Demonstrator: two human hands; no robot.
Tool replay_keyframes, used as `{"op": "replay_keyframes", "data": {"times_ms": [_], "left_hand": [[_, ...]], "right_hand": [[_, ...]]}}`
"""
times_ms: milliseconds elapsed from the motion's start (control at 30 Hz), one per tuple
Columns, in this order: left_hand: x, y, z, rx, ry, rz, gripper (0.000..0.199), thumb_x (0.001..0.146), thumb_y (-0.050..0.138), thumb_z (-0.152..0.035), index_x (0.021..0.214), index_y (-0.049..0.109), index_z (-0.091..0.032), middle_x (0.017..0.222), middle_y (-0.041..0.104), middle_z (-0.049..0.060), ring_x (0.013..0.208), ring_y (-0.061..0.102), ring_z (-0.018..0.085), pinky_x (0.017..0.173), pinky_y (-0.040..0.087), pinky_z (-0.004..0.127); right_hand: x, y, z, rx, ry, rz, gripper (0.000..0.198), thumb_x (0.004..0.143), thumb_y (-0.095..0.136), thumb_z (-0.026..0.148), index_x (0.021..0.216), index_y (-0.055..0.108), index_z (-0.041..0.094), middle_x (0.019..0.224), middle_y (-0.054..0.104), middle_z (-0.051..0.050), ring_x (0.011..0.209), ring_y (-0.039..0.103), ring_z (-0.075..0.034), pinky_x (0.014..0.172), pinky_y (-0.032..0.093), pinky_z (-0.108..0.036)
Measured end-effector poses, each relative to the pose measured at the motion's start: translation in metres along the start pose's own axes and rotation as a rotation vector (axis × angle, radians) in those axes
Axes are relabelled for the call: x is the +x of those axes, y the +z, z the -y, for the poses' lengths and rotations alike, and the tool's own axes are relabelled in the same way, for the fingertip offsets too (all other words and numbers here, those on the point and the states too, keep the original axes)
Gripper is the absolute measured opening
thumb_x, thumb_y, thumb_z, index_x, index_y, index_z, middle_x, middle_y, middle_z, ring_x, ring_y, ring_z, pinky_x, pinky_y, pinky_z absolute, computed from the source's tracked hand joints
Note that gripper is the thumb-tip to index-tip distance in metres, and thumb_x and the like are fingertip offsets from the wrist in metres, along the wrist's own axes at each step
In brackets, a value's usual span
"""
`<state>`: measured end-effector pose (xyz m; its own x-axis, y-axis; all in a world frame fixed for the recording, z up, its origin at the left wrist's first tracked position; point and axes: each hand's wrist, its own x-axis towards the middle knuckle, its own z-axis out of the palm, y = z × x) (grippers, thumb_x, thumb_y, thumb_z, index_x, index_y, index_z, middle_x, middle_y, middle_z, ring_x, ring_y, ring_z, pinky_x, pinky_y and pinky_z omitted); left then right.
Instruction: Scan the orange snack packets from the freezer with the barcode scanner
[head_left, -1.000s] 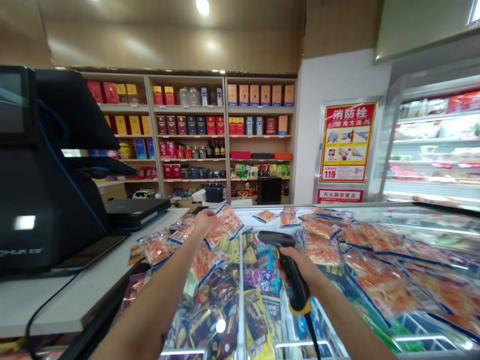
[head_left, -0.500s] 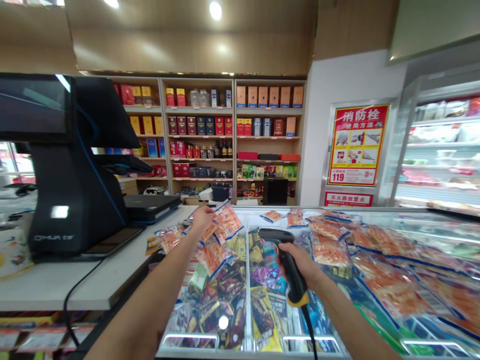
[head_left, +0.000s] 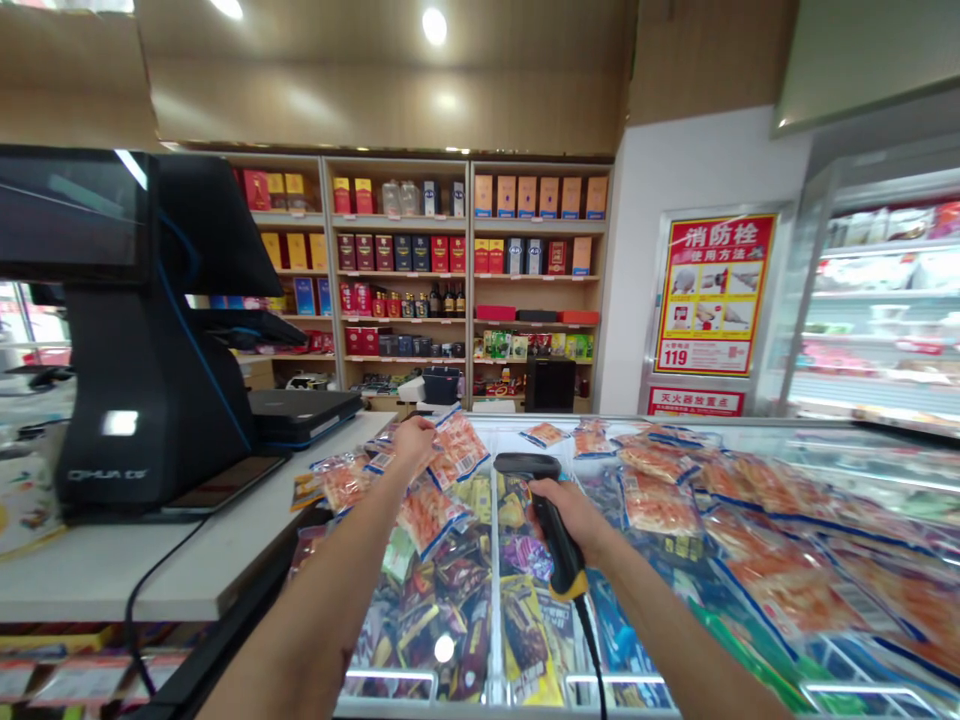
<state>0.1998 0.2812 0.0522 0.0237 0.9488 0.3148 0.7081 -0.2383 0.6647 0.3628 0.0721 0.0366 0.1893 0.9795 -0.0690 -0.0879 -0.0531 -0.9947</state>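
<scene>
My right hand (head_left: 568, 515) is wrapped round the grip of a black and yellow barcode scanner (head_left: 553, 535), whose head points left and whose cord hangs down. At the far left of the glass top, my left hand (head_left: 415, 440) pinches the edge of a clear, blue-edged food packet (head_left: 459, 446) with orange contents. The packet's barcode label faces the scanner's side. Below it lies a similar packet (head_left: 427, 512), and another packet (head_left: 343, 480) rests left of my forearm. More of these packets (head_left: 664, 500) are spread over the glass at the right.
Under the freezer's glass lid (head_left: 495, 640) are many coloured packages. To the left, a black checkout terminal (head_left: 150, 400) stands on a white counter (head_left: 97, 570), its cable trailing over the edge. Behind are shelves (head_left: 469, 270) of boxes and a red wall sign (head_left: 714, 292).
My right hand has brought the scanner left, closer to the packet in my left hand. The left hand has shifted slightly right and down, still on the packet.
</scene>
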Motion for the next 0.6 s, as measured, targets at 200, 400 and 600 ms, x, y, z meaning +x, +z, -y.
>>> {"op": "replay_keyframes", "data": {"times_ms": [200,400,600], "left_hand": [[0.002,0.007,-0.001,-0.007,-0.001,-0.012,0.025,0.079,0.047,-0.030,0.097,0.053,-0.014,0.096,0.056,0.005,0.083,0.055,0.015,0.070,0.046,0.033],[0.007,0.013,0.001,-0.023,0.002,-0.013,0.025,0.078,0.047,-0.029,0.097,0.054,-0.014,0.097,0.056,0.005,0.083,0.055,0.015,0.071,0.046,0.033],[0.011,0.020,0.000,-0.068,0.006,-0.018,0.027,0.079,0.047,-0.030,0.101,0.052,-0.015,0.101,0.055,0.005,0.085,0.054,0.015,0.071,0.046,0.034]], "right_hand": [[-0.001,-0.003,-0.005,0.013,0.008,0.030,0.021,0.070,0.044,0.032,0.059,0.047,0.015,0.044,0.053,0.001,0.032,0.044,-0.008,0.030,0.033,-0.019],[-0.006,-0.014,-0.008,0.018,0.047,0.023,0.024,0.070,0.044,0.035,0.059,0.048,0.014,0.044,0.052,0.001,0.032,0.044,-0.008,0.031,0.035,-0.019],[-0.011,-0.015,-0.011,-0.024,0.016,0.058,0.022,0.069,0.044,0.033,0.061,0.050,0.013,0.045,0.052,0.002,0.033,0.045,-0.008,0.031,0.033,-0.018]]}}
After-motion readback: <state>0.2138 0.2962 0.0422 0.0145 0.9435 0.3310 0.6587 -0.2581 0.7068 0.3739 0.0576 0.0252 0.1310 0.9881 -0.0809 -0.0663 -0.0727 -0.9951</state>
